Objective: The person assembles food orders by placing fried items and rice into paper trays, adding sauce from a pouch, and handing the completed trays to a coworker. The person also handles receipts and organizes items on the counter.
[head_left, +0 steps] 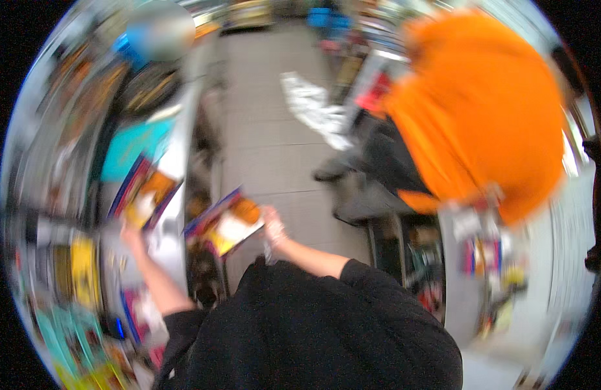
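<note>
We see left hand (130, 234) closed on left food pack (144, 198), gloved right hand (273, 226) on right food pack (230, 227); probably light, fairly stiff; we'd hold edges.

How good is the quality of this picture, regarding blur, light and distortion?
Head view: blur softens the left package, right package and orange garment; head view: the floor looks sharper, lighting bright; head view: fisheye distortion bows edges near the rim.

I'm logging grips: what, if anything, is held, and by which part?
Left hand: left package, near edge. Right hand: right package, right edge. Exact grip is blurred.
</note>
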`<state>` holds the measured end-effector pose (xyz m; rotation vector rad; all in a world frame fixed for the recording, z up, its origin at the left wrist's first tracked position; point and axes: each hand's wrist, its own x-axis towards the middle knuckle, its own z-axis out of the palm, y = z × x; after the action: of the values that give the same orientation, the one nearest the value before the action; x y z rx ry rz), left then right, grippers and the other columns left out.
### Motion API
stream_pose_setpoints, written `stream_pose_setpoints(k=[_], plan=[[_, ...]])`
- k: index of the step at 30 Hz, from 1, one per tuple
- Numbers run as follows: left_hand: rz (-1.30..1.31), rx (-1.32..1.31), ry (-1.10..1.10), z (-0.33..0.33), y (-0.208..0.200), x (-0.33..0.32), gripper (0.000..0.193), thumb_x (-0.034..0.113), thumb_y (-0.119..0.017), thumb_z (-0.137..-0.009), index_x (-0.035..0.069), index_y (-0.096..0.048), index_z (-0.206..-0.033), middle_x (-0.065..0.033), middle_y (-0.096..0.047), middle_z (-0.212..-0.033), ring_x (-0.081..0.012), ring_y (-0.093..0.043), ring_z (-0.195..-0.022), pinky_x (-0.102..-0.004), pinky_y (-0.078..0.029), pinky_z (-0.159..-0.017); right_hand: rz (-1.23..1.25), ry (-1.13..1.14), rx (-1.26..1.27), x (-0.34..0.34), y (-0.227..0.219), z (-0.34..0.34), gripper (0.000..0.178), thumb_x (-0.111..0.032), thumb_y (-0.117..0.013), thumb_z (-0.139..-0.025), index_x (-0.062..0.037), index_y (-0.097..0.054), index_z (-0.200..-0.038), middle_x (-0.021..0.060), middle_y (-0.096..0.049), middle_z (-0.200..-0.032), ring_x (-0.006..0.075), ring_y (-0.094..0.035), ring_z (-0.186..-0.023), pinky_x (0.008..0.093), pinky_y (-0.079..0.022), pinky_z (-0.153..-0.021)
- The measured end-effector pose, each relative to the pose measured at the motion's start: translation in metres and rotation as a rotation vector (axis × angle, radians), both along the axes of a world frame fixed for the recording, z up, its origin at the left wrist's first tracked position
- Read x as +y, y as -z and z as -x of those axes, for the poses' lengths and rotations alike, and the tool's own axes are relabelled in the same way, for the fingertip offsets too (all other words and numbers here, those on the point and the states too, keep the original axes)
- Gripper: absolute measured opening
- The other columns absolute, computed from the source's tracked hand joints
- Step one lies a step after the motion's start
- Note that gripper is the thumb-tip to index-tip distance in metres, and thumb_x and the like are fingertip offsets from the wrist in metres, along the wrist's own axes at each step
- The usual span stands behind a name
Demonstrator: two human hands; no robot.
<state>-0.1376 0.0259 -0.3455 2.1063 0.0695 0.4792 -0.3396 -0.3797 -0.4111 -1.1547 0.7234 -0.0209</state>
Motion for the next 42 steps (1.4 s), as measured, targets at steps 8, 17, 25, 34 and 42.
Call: stream_pose_setpoints(k=[8,17,25,34,42], plan=[[-0.332,0.266,0.510,0.009,0.034,-0.174,0.058,0.042,-0.047,-0.105,-0.011,-0.069,-0.102,-0.0252,-0.072,-0.093,-0.0306,-0.067,-0.084,-0.0431,-0.051,-0.078,0.543,0.089,-0.016,-0.138,0.023,0.273,0.065,-0.043,-0.067,-0.091,-0.0118,-0.047,-0.144,0.0116,-0.050,-0.143,0.0366,-0.045,-0.136,0.0614,-0.049,-0.101],[-0.045,0.491,1.145,0.165,0.011,-0.416,0.032,0.017,-0.050,-0.102,-0.006,-0.071,-0.098,-0.0080,-0.071,-0.086,-0.0148,-0.062,-0.076,-0.0327,-0.050,-0.070,0.149,1.501,-0.209,-0.273,-0.050,0.514,0.038,-0.034,-0.042,-0.101,-0.0135,-0.046,-0.133,0.0140,-0.055,-0.135,0.0373,-0.061,-0.115,0.0622,-0.057,-0.083],[-0.008,0.659,1.304,0.336,-0.020,-0.605,0.035,0.021,-0.048,-0.105,-0.005,-0.071,-0.104,-0.0058,-0.071,-0.089,-0.0122,-0.061,-0.080,-0.0314,-0.050,-0.073,0.744,1.393,1.033,-0.422,-0.064,0.589,0.062,-0.043,-0.055,-0.099,0.0090,-0.050,-0.131,0.0192,-0.054,-0.128,0.0343,-0.056,-0.108,0.0453,-0.046,-0.095],[-0.025,0.690,1.626,0.523,-0.086,-0.748,0.035,0.021,-0.047,-0.106,-0.006,-0.070,-0.107,-0.0076,-0.073,-0.094,-0.0123,-0.063,-0.083,-0.0299,-0.051,-0.076,0.189,0.817,-0.481,-0.318,-0.143,0.602,0.101,-0.031,-0.072,-0.091,-0.0323,0.001,-0.161,0.0181,-0.032,-0.155,0.0381,-0.046,-0.134,0.0505,-0.058,-0.089],[0.145,0.106,2.045,0.575,-0.167,-0.796,0.059,0.007,-0.063,-0.091,0.001,-0.046,-0.147,-0.0275,-0.053,-0.139,-0.0331,-0.052,-0.133,-0.0389,-0.039,-0.111,-0.054,1.250,-0.525,-0.302,-0.157,0.689,0.071,-0.015,-0.060,-0.093,-0.0100,-0.025,-0.155,0.0212,-0.049,-0.143,0.0446,-0.060,-0.119,0.0489,-0.064,-0.074]])
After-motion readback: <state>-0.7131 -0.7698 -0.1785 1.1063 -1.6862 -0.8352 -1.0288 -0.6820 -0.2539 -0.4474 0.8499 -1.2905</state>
